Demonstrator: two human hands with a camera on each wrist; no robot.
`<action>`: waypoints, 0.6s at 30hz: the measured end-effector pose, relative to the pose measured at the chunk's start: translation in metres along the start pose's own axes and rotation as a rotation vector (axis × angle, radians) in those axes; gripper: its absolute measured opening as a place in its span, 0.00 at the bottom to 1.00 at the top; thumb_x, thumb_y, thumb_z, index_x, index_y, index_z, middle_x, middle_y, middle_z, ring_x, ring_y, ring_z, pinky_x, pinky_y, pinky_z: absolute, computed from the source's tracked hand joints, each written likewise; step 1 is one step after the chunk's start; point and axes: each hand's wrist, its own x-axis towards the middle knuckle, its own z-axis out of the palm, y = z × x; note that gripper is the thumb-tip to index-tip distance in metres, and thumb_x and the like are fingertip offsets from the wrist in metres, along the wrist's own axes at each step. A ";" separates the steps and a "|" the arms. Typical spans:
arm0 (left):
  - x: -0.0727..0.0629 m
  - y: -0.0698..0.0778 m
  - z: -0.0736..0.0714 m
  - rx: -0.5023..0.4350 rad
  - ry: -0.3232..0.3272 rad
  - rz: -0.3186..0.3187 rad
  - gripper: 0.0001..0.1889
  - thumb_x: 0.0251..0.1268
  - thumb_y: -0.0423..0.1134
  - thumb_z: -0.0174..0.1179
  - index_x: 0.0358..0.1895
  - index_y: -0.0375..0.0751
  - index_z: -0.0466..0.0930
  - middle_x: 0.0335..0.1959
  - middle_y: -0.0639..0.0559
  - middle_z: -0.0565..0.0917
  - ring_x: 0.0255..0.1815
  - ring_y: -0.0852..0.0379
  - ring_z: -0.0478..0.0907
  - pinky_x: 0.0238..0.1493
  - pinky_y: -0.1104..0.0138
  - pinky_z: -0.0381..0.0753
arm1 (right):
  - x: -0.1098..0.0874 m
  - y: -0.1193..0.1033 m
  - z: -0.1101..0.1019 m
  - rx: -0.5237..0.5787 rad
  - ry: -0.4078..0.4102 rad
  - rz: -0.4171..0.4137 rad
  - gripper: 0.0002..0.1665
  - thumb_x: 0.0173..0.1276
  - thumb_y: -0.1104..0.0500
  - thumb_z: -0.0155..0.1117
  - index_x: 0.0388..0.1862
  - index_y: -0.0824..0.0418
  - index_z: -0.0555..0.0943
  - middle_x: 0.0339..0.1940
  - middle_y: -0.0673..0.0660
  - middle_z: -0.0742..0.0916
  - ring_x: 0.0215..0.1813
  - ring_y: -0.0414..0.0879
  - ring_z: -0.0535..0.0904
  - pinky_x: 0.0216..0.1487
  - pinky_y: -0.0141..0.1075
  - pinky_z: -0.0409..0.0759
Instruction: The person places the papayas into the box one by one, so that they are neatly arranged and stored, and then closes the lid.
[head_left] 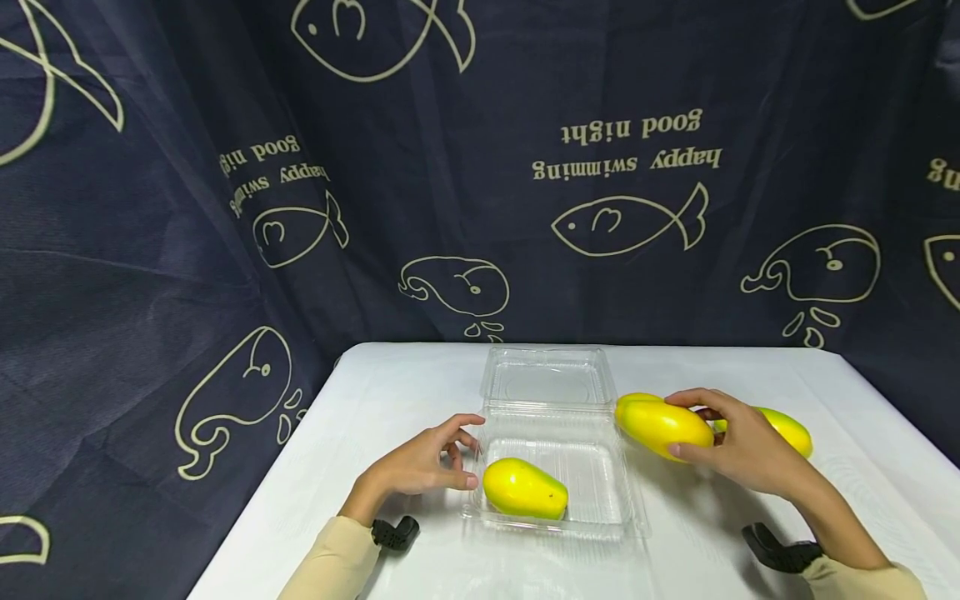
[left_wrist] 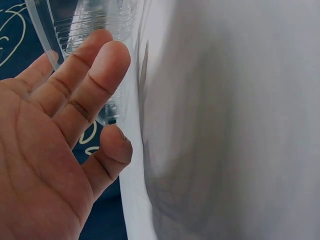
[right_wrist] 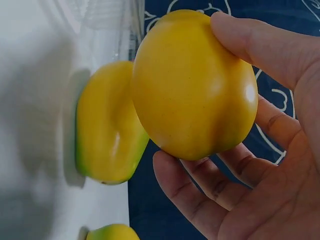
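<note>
My right hand [head_left: 738,442] grips a yellow papaya [head_left: 663,427] just right of an open clear plastic box [head_left: 600,479]. In the right wrist view, thumb and fingers are curled round this papaya [right_wrist: 195,85], above the white surface. Another papaya [head_left: 525,489], yellow with a greenish end, lies in the front left of the box's base. My left hand [head_left: 423,458] is at the box's left rim with fingers spread and bent loosely, thumb tip close to the edge. In the left wrist view its palm [left_wrist: 40,165] shows nothing held.
Behind the held fruit lies a papaya [head_left: 632,398], partly hidden; another [head_left: 786,430] sits beyond my right hand. The box's hinged lid [head_left: 547,377] lies folded back on the white table [head_left: 405,375]. A dark printed curtain [head_left: 465,192] hangs behind.
</note>
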 end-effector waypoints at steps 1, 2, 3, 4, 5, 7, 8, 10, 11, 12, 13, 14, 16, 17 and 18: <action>0.000 0.000 0.000 -0.002 0.001 -0.003 0.45 0.59 0.56 0.71 0.77 0.56 0.57 0.59 0.56 0.81 0.40 0.60 0.83 0.53 0.59 0.76 | 0.001 -0.001 0.000 0.003 -0.001 -0.002 0.36 0.53 0.43 0.81 0.61 0.46 0.79 0.55 0.51 0.85 0.49 0.39 0.76 0.37 0.31 0.77; 0.000 0.000 0.000 -0.001 0.001 -0.006 0.45 0.59 0.56 0.71 0.77 0.56 0.57 0.59 0.56 0.81 0.40 0.60 0.83 0.53 0.59 0.76 | 0.002 -0.003 0.001 0.007 -0.003 -0.002 0.36 0.53 0.43 0.81 0.61 0.45 0.79 0.55 0.50 0.85 0.49 0.38 0.76 0.37 0.31 0.77; 0.000 -0.001 0.000 -0.001 0.002 -0.010 0.45 0.58 0.56 0.71 0.77 0.57 0.57 0.59 0.57 0.81 0.41 0.61 0.83 0.53 0.60 0.76 | 0.003 -0.004 0.001 0.012 -0.006 -0.004 0.36 0.53 0.42 0.81 0.61 0.45 0.79 0.56 0.50 0.85 0.49 0.39 0.76 0.37 0.31 0.78; -0.001 -0.001 0.000 0.000 0.002 -0.011 0.45 0.58 0.56 0.71 0.77 0.58 0.57 0.59 0.57 0.81 0.41 0.61 0.83 0.52 0.60 0.76 | 0.005 -0.006 0.002 0.018 -0.009 -0.006 0.36 0.53 0.42 0.81 0.61 0.46 0.79 0.56 0.50 0.85 0.49 0.40 0.77 0.38 0.31 0.78; -0.001 -0.001 0.000 0.001 0.003 -0.012 0.44 0.58 0.56 0.71 0.76 0.59 0.58 0.59 0.57 0.81 0.41 0.61 0.83 0.52 0.60 0.76 | 0.006 -0.007 0.003 0.024 -0.014 -0.008 0.37 0.53 0.42 0.81 0.61 0.46 0.79 0.57 0.50 0.85 0.50 0.42 0.77 0.38 0.31 0.78; -0.001 -0.001 0.000 0.002 0.004 -0.012 0.44 0.58 0.57 0.71 0.76 0.63 0.58 0.59 0.57 0.81 0.41 0.61 0.83 0.52 0.61 0.76 | 0.009 -0.010 0.004 0.035 -0.024 -0.012 0.37 0.53 0.42 0.81 0.61 0.47 0.79 0.57 0.51 0.85 0.52 0.46 0.78 0.39 0.31 0.79; -0.001 -0.001 0.001 0.005 0.004 -0.010 0.44 0.58 0.57 0.71 0.76 0.63 0.57 0.59 0.57 0.81 0.42 0.62 0.83 0.52 0.61 0.76 | 0.010 -0.011 0.005 0.040 -0.027 -0.014 0.37 0.53 0.43 0.81 0.61 0.47 0.79 0.57 0.51 0.85 0.53 0.48 0.78 0.39 0.31 0.79; 0.000 -0.002 0.000 0.007 0.003 -0.007 0.44 0.59 0.56 0.71 0.76 0.62 0.57 0.59 0.57 0.81 0.41 0.62 0.83 0.52 0.61 0.76 | 0.012 -0.013 0.007 0.045 -0.033 -0.016 0.37 0.53 0.42 0.81 0.61 0.46 0.79 0.57 0.50 0.85 0.53 0.48 0.78 0.39 0.32 0.79; 0.000 -0.001 0.000 0.006 0.003 -0.006 0.44 0.59 0.56 0.71 0.76 0.61 0.57 0.59 0.57 0.82 0.41 0.62 0.83 0.52 0.61 0.76 | 0.013 -0.014 0.008 0.047 -0.035 -0.018 0.37 0.53 0.42 0.81 0.61 0.45 0.79 0.56 0.49 0.85 0.52 0.48 0.78 0.39 0.32 0.79; 0.000 -0.001 0.000 0.005 0.002 -0.004 0.44 0.59 0.56 0.70 0.77 0.59 0.57 0.59 0.56 0.82 0.41 0.61 0.83 0.52 0.61 0.76 | 0.014 -0.015 0.009 0.050 -0.037 -0.021 0.36 0.53 0.42 0.81 0.61 0.45 0.79 0.56 0.48 0.85 0.52 0.47 0.78 0.39 0.32 0.79; 0.000 -0.001 0.000 0.004 0.001 -0.003 0.44 0.59 0.56 0.70 0.77 0.58 0.57 0.59 0.56 0.82 0.41 0.61 0.83 0.52 0.60 0.76 | 0.015 -0.016 0.010 0.053 -0.038 -0.023 0.36 0.53 0.42 0.81 0.60 0.44 0.79 0.55 0.48 0.85 0.51 0.46 0.78 0.39 0.32 0.79; 0.000 -0.001 0.000 0.004 0.000 -0.002 0.45 0.59 0.56 0.70 0.77 0.56 0.57 0.59 0.55 0.82 0.40 0.61 0.83 0.52 0.60 0.76 | 0.016 -0.017 0.011 0.055 -0.037 -0.024 0.35 0.53 0.42 0.81 0.60 0.44 0.79 0.55 0.47 0.85 0.51 0.45 0.78 0.39 0.33 0.80; 0.001 0.000 0.000 0.002 -0.001 -0.002 0.45 0.59 0.56 0.70 0.77 0.55 0.57 0.59 0.54 0.82 0.39 0.60 0.83 0.52 0.60 0.76 | 0.018 -0.019 0.013 0.062 -0.038 -0.030 0.35 0.53 0.43 0.81 0.60 0.44 0.79 0.55 0.47 0.85 0.51 0.45 0.78 0.39 0.32 0.79; 0.001 0.000 0.000 0.002 -0.001 -0.001 0.45 0.59 0.56 0.70 0.77 0.55 0.57 0.59 0.54 0.82 0.39 0.60 0.83 0.52 0.59 0.76 | 0.019 -0.020 0.014 0.067 -0.039 -0.031 0.35 0.53 0.43 0.81 0.59 0.44 0.79 0.54 0.47 0.85 0.51 0.46 0.77 0.39 0.32 0.79; 0.001 -0.001 0.001 0.005 0.000 0.002 0.44 0.60 0.56 0.70 0.77 0.55 0.57 0.59 0.54 0.82 0.39 0.60 0.83 0.52 0.59 0.76 | 0.021 -0.021 0.016 0.073 -0.038 -0.033 0.35 0.53 0.44 0.81 0.59 0.44 0.79 0.54 0.47 0.85 0.51 0.46 0.78 0.39 0.32 0.79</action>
